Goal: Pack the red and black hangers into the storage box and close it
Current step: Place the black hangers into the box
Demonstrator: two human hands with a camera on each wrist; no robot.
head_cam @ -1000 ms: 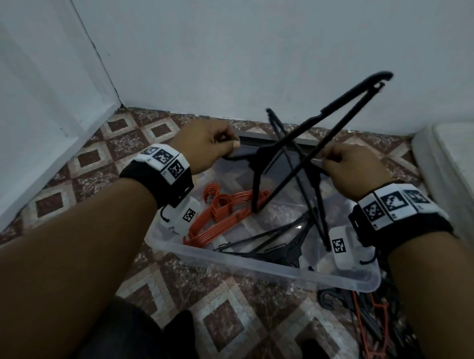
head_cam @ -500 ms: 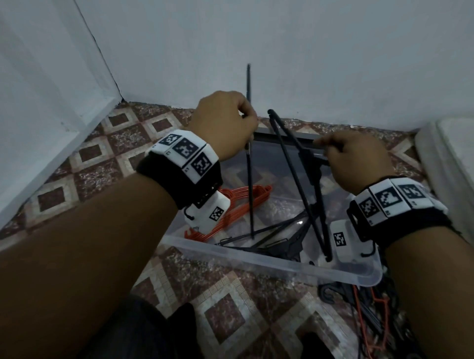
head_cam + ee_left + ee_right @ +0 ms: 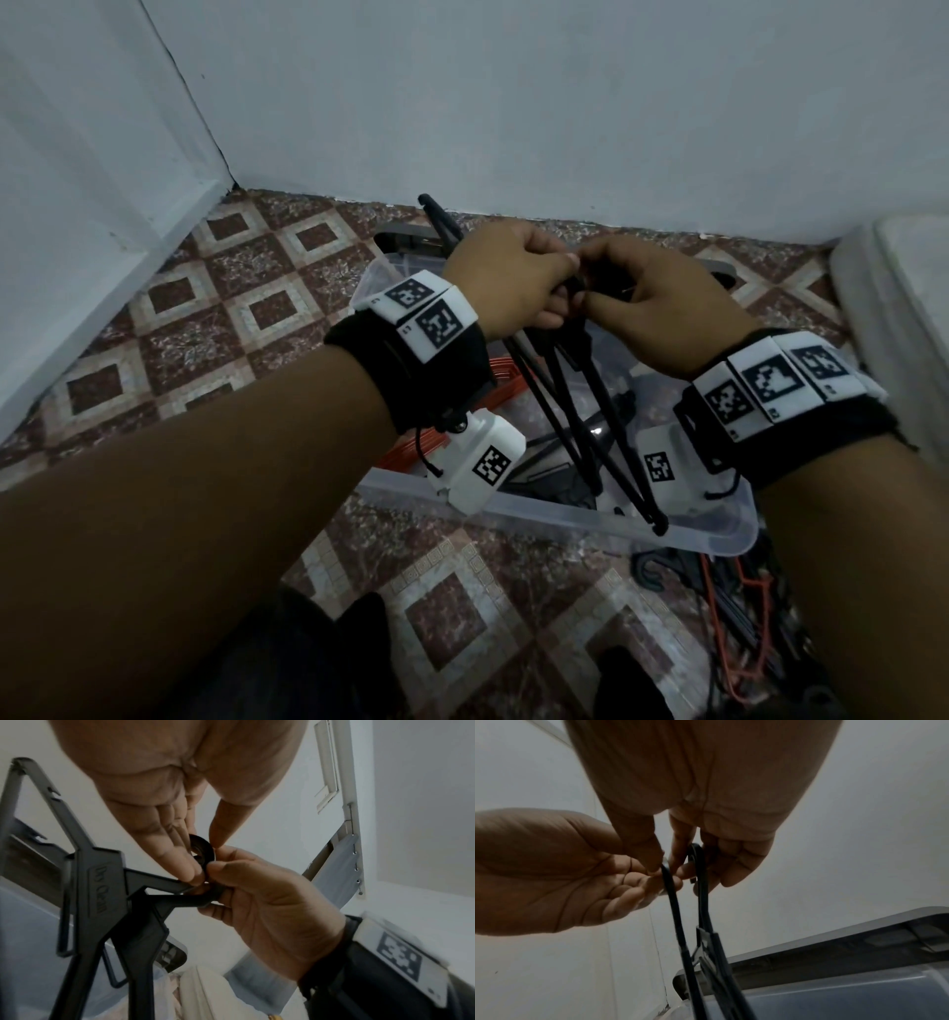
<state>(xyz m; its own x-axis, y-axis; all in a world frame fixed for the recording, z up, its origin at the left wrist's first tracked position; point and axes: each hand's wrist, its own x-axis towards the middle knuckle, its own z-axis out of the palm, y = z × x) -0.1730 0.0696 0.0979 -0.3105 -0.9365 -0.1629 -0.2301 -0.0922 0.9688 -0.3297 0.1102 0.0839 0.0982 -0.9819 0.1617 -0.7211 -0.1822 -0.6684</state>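
Over the clear storage box (image 3: 565, 520), my left hand (image 3: 539, 303) and right hand (image 3: 611, 300) meet, both pinching the hooks of two black hangers (image 3: 580, 411). The hangers hang down, their lower ends inside the box. In the left wrist view my left fingers (image 3: 180, 862) pinch a black hook (image 3: 203, 852). The right hand (image 3: 270, 902) grips just below it, beside the hanger's neck (image 3: 102, 886). The right wrist view shows both hooks (image 3: 698, 866) side by side between the fingers. Red hangers (image 3: 493, 377) and more black ones lie in the box.
A grey lid (image 3: 405, 240) lies behind the box against the wall. Loose black and red hangers (image 3: 734, 616) are piled on the tiled floor at front right. A white object (image 3: 898, 329) stands at the right. Walls close in the corner at left and behind.
My left hand has carried its black hanger right and down to the right hand. The two hangers now hang together, with the hooks held side by side.
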